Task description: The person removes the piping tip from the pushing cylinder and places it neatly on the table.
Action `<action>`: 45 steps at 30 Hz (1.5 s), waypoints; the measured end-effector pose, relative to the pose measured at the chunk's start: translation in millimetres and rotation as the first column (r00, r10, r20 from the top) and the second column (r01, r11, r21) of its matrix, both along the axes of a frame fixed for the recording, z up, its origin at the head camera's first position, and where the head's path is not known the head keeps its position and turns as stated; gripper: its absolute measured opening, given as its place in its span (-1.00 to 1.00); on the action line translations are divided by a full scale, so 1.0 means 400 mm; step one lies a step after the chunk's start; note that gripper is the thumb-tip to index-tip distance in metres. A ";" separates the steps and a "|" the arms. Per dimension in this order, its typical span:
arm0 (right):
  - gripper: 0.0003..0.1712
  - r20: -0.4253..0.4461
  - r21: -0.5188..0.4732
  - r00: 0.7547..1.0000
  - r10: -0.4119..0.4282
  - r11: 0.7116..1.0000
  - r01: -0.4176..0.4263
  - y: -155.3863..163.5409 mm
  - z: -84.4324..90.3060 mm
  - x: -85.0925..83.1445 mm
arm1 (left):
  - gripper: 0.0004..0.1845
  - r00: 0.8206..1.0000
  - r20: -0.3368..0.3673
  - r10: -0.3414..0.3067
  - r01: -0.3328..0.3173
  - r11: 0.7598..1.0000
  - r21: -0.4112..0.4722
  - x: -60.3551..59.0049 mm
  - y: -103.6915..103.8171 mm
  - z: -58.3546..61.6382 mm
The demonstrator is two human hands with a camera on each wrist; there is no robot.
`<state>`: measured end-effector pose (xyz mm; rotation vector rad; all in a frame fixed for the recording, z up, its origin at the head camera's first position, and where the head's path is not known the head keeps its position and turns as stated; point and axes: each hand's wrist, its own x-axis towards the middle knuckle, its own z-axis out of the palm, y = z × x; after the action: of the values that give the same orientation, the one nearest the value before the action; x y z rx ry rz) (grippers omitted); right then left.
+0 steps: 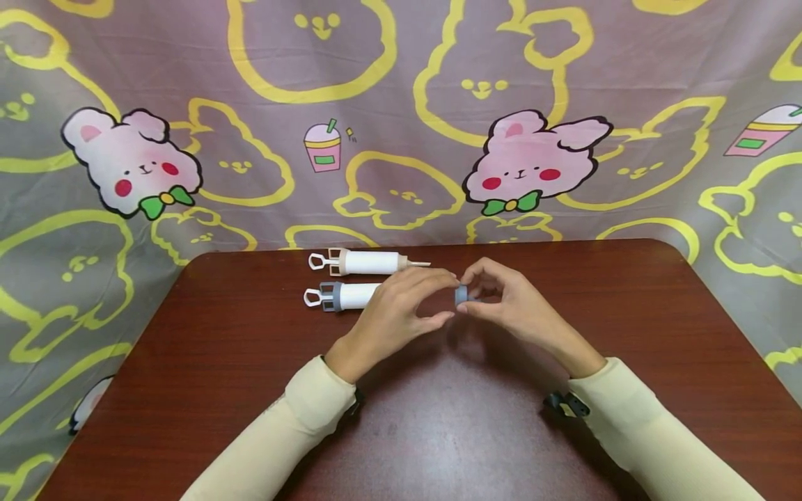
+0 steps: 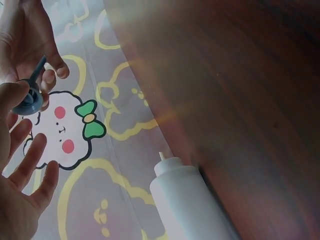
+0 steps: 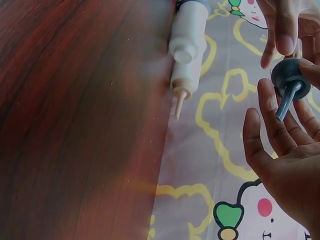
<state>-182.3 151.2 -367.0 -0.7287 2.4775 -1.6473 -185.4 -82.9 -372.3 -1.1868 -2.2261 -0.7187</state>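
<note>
A blue-grey nozzle cap (image 1: pixel 461 296) with a thin spout is pinched between thumb and fingers of my right hand (image 1: pixel 520 303), above the table. The spout points rightward in the head view. My left hand (image 1: pixel 397 303) curves on the cap's other side. Its upper fingertips are close to the rim, its thumb stands slightly apart; whether they touch is hard to tell. Behind the left hand lies a white syringe with blue-grey collar (image 1: pixel 357 296), its front end hidden in the head view. The right wrist view shows that its white neck (image 3: pixel 184 53) bears no nozzle.
A second white syringe with beige fittings (image 1: pixel 372 262) lies parallel behind, its thin nozzle pointing right. Both have white pull handles at the left. The dark red-brown table (image 1: pixel 401 431) ends at a patterned cloth (image 1: pixel 401 118).
</note>
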 end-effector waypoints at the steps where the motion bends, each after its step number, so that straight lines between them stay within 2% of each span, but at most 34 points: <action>1: -0.62 0.004 -0.004 1.000 0.002 1.000 -0.002 0.000 0.000 0.000 | -0.51 1.000 -0.001 0.002 -0.002 1.000 0.000 0.000 0.002 0.000; 8: -0.61 0.018 -0.014 1.000 0.009 1.000 -0.008 -0.003 0.004 0.000 | -0.53 1.000 -0.016 0.018 -0.018 1.000 0.002 0.002 0.007 0.001; 25: -0.59 0.001 0.003 1.000 0.015 1.000 -0.015 0.003 0.000 0.001 | -0.59 1.000 0.000 -0.002 0.002 1.000 0.030 0.002 0.001 0.008; 38: -0.63 -0.014 0.046 1.000 -0.006 0.999 0.006 0.009 0.004 0.009 | -0.60 0.994 0.112 -0.015 0.003 0.994 0.110 0.002 -0.006 0.006; 45: -0.67 -0.041 0.020 0.999 -0.004 1.000 0.005 0.013 0.002 0.013 | -0.60 0.979 0.195 -0.053 0.018 0.984 0.177 0.001 -0.006 0.010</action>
<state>-177.2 156.5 -366.1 -0.7623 2.5218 -1.6228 -185.0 -85.4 -368.2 -1.1128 -2.2509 -1.0662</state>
